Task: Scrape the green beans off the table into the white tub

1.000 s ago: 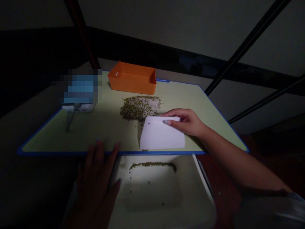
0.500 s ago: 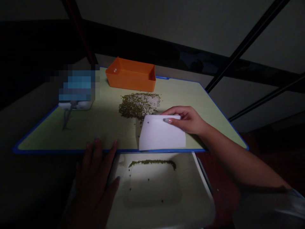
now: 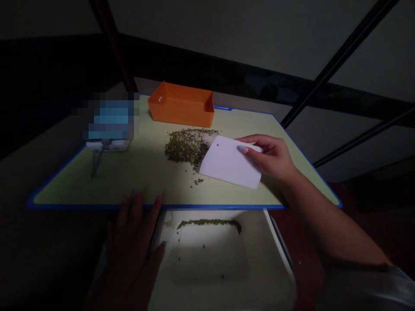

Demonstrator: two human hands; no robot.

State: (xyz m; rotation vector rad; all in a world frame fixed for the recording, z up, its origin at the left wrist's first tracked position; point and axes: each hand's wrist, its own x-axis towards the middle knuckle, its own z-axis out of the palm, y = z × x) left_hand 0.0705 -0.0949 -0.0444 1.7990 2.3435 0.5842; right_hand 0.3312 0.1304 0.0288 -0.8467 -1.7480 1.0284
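Note:
My right hand (image 3: pixel 270 155) grips a white dough scraper (image 3: pixel 231 163) by its upper right edge, thumb on the near face. The scraper is tilted, its left corner close to a heap of small green beans (image 3: pixel 184 147) mixed with pale grains (image 3: pixel 210 138). A few stray beans lie on the board in front of the heap. My left hand (image 3: pixel 132 242) is in shadow with its fingers spread, at the board's front edge and beside the left side of a white bin (image 3: pixel 214 268). Inside the bin, a line of beans runs along the far side, with several single ones on the floor.
An orange open box (image 3: pixel 181 106) stands at the back of the pale board (image 3: pixel 139 172), which has a blue rim. At the left edge sits a white device (image 3: pixel 118 145) with a blurred-out screen and a thin strap. Dark panels rise behind the board.
My right hand has lifted the scraper from the board's front edge, back and to the right, tilting it. Loose beans show where it stood. My left hand stays about the same.

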